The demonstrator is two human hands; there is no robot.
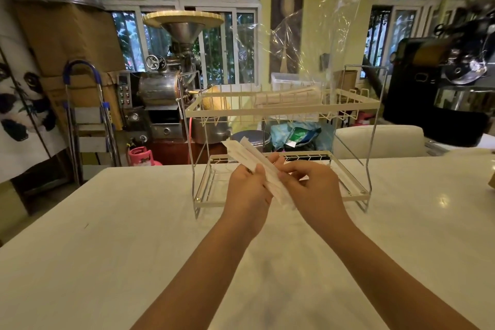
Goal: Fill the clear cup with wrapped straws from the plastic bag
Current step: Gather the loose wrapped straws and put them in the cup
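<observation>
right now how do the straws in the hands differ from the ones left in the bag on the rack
The white paper-wrapped straws in the hands are a small loose fan, tilted, held by both the left hand and right hand. The wrapped straws in the clear plastic bag form a thicker bundle, lying flat on the wire rack's top shelf. Both look paper-wrapped.

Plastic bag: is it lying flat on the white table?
No, the plastic bag stands on the rack's top shelf, straws inside.

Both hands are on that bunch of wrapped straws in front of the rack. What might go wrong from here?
1. The straws fan out loosely between the left hand and right hand; a few could slip onto the table.
2. The plastic bag stands tall on the rack and could tip.
3. No clear cup is in view.
</observation>
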